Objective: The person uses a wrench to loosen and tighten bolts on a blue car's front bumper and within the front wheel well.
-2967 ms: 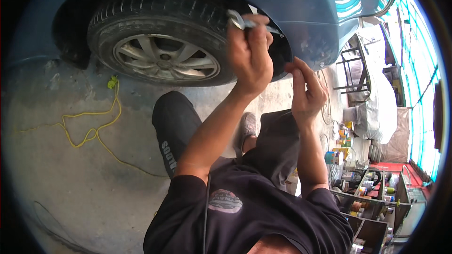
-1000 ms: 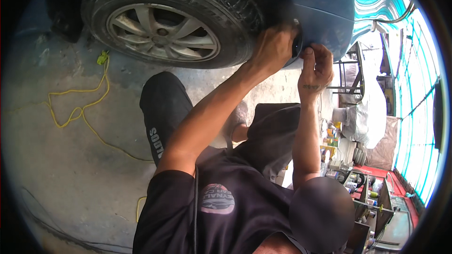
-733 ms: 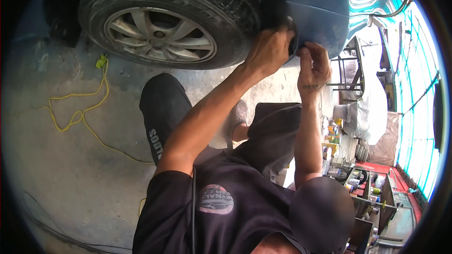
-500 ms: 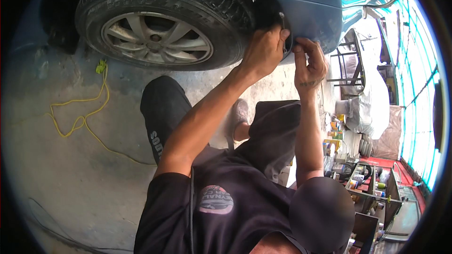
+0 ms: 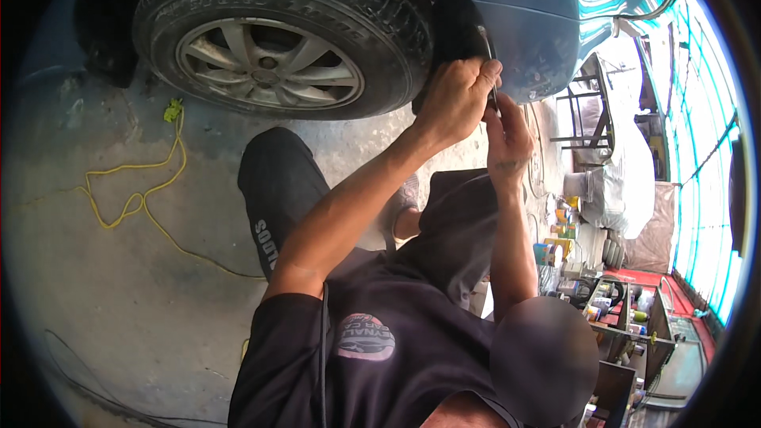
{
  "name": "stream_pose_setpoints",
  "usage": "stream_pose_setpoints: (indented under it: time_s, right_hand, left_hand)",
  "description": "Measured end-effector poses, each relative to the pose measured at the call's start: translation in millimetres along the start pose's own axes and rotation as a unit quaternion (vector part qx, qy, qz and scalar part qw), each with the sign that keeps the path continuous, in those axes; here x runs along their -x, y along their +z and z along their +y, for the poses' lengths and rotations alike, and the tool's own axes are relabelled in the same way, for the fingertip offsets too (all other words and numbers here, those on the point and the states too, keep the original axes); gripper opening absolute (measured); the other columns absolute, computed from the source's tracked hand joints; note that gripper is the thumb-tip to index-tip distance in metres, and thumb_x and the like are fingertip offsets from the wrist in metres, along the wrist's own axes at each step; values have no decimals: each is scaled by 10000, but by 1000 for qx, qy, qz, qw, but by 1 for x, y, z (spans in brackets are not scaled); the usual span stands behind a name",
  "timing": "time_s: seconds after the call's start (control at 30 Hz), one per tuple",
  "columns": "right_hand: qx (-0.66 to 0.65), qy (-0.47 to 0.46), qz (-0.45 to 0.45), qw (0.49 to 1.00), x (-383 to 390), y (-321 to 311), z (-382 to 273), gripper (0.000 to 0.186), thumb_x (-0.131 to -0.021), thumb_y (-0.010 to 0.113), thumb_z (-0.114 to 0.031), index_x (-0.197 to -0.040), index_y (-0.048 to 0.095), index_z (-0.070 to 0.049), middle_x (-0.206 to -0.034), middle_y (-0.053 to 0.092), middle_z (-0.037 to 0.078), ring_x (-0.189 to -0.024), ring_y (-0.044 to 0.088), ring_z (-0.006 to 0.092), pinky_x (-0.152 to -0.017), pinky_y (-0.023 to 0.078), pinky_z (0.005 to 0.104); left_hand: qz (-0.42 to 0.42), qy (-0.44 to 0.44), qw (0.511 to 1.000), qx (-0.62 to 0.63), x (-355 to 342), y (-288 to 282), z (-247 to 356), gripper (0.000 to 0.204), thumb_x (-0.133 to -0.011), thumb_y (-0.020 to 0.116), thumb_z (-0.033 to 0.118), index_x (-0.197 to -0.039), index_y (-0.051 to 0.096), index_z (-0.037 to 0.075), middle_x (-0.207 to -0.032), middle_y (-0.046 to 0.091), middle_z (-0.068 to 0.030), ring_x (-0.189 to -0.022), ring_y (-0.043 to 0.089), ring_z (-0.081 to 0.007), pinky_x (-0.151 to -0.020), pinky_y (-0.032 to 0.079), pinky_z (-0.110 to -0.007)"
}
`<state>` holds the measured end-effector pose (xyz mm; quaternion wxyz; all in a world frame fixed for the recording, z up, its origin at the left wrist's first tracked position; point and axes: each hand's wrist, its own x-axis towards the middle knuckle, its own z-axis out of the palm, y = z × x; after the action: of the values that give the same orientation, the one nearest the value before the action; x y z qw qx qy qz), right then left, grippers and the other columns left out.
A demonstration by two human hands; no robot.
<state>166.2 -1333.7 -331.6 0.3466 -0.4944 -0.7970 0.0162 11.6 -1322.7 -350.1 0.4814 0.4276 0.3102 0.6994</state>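
Note:
I crouch beside a blue car, close to its tyre with a silver alloy wheel. My left hand is raised to the rear edge of the wheel arch and closed around a slim metal tool that stands against the blue panel. My right hand sits just below it, fingertips pinched on the tool's lower end. The tool's tip and whatever it touches are hidden behind my fingers. My knee in black trousers is below the tyre.
A yellow cord loops over the concrete floor at the left, and a thin black cable lies at the lower left. At the right stand a covered car, a metal frame and a cart with cans and bottles.
Three seconds ago both hands were held in front of the tyre with the tool raised. They have since gone to the wheel arch edge and have stayed there, shifting only slightly.

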Motion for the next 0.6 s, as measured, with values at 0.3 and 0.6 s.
stream_pose_setpoints:
  time_s: [0.3,0.6]
  right_hand:
    - [119,-259,83,955,13,-36,-71,285,-796,769,39,-1069,687,53,-890,733,134,-710,702,254,-629,551,336]
    - [-12,-320,8,947,-27,-29,-128,509,-741,815,-20,-1217,653,55,-1006,719,199,-813,713,270,-686,568,347]
  left_hand:
    - [110,334,915,-196,37,-7,0,363,-866,722,54,-1220,652,17,-681,541,-48,-525,495,-150,-496,431,-329]
    - [222,401,884,-90,-1,-34,20,334,-808,797,100,-1118,700,20,-740,667,-76,-611,654,-198,-524,496,-321]
